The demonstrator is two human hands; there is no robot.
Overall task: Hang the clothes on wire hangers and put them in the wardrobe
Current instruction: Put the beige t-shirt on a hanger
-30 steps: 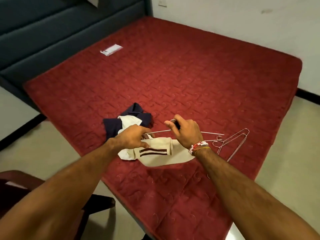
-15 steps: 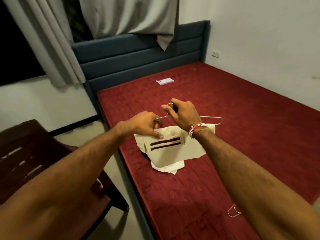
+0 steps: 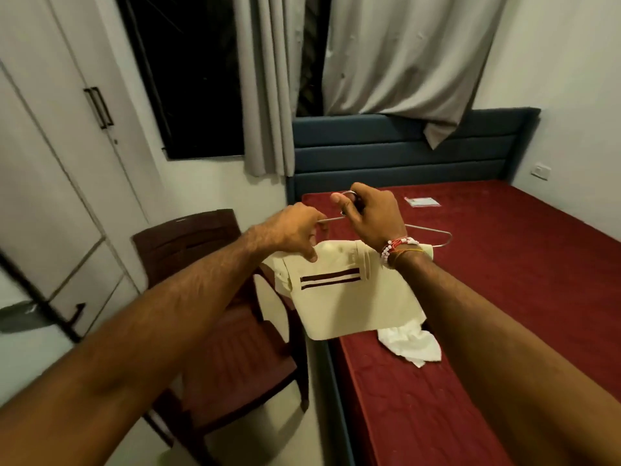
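Head view. At centre, the right hand (image 3: 369, 216) holds a wire hanger (image 3: 437, 230) by its hook, with the fingers curled tight round the wire. Beaded bracelets (image 3: 395, 247) circle that wrist. Just to its left, the left hand (image 3: 295, 230) has its fingers curled downward, pinching the top edge of a cream shirt (image 3: 349, 307) at the hanger's left end. I cannot tell whether it also grips the wire. The shirt, marked by two dark stripes, hangs below both hands over the bed's near edge. A white cloth (image 3: 411, 346) shows below its lower right corner. I note the red bed (image 3: 504, 297) filling the right of the frame, with a small packet (image 3: 421, 201) near its blue headboard (image 3: 403, 153). A dark chair (image 3: 215, 331) stands at lower centre-left. The white wardrobe (image 3: 67, 163), doors closed, occupies the upper left. Grey curtains (image 3: 403, 62) hang along the top.
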